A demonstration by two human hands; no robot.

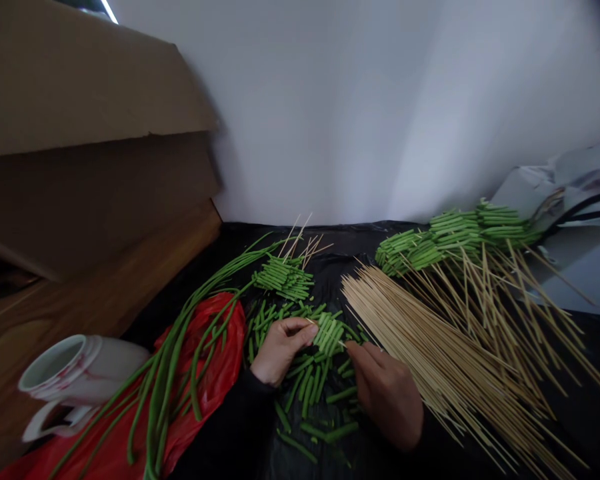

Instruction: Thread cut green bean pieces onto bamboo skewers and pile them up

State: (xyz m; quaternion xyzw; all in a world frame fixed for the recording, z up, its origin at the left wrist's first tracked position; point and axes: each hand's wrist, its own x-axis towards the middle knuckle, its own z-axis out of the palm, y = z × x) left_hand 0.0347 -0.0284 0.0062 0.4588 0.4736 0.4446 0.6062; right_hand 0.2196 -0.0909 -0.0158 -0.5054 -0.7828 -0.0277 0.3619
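Between my hands is a row of cut green bean pieces (pixel 329 333) threaded side by side on a bamboo skewer. My left hand (pixel 285 343) is closed in a pinch at the row's left end, where a pale skewer tip shows by the thumb. At the right end my right hand (pixel 387 390) has its fingers closed round a skewer, of which only a short bit (pixel 341 343) is visible. Below and around the hands lie loose bean pieces (pixel 307 387). Just beyond them, a small stack of skewered beans (pixel 284 277) has its sticks pointing away.
Bare bamboo skewers (pixel 440 347) lie in a thick bundle on the right, with finished bean skewers (pixel 455 233) piled behind. Whole long beans (pixel 173 353) rest across a red plastic bag (pixel 215 383) at left. A white pitcher (pixel 105 367) and a cardboard box (pixel 95 133) stand farther left.
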